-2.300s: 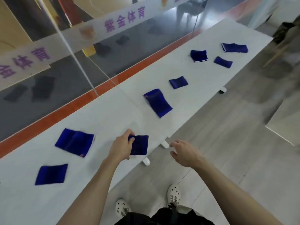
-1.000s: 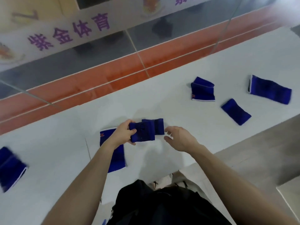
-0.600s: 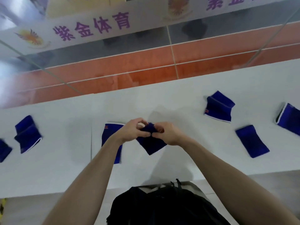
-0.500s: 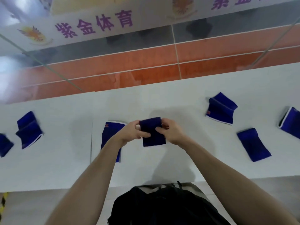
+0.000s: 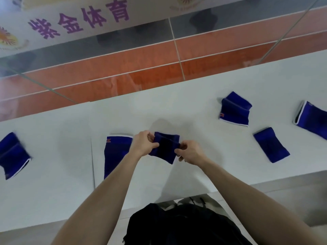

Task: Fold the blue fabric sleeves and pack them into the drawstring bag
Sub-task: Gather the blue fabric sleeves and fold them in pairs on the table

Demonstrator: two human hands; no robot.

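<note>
My L hand (image 5: 143, 145) & R hand (image 5: 190, 152) each pinched one side of the small folded dark-blue knit fabric sleeve (image 5: 165, 149), held over the long white table (image 5: 177, 110).

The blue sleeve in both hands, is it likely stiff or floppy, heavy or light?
Probably floppy: the blue sleeve folds over itself between the left hand and right hand. Likely light, since fingertip pinches alone hold it.

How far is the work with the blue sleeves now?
Done: nothing looks packed; the black fabric bag at the waist hides its inside. In hand: the left hand and right hand pinch one blue fabric sleeve, apparently folding it. Left: five more sleeves lie on the white table.
</note>
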